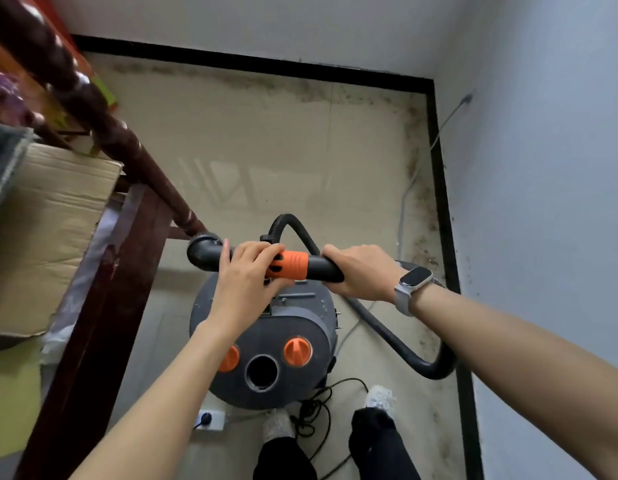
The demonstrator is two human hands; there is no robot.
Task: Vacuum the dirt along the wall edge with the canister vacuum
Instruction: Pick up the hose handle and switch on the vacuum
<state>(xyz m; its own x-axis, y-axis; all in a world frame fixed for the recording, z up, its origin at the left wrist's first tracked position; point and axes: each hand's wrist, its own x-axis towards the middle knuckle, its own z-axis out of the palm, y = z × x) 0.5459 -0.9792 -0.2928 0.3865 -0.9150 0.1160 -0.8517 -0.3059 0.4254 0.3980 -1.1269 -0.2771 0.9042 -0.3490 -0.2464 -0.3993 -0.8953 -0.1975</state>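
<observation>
Gripping the curved black end of the hose handle: right hand, fingers wrapped round it, smartwatch on the wrist. Resting over the handle's orange collar: left hand, fingers laid across the collar and lightly bent, thumb extended toward the black elbow fitting at the handle's far left end. Held level above the canister vacuum, which stands on the tiled floor directly below both hands. Showing on the canister's near face: two orange knobs and an open round port. Looping from behind the handle and round the canister's right side: black corrugated hose. Lying along the black skirting at right and along the far wall: dark dirt, well ahead of the hands. Plugged in near the feet: power strip. Standing at left: cardboard box beside dark wooden furniture.
</observation>
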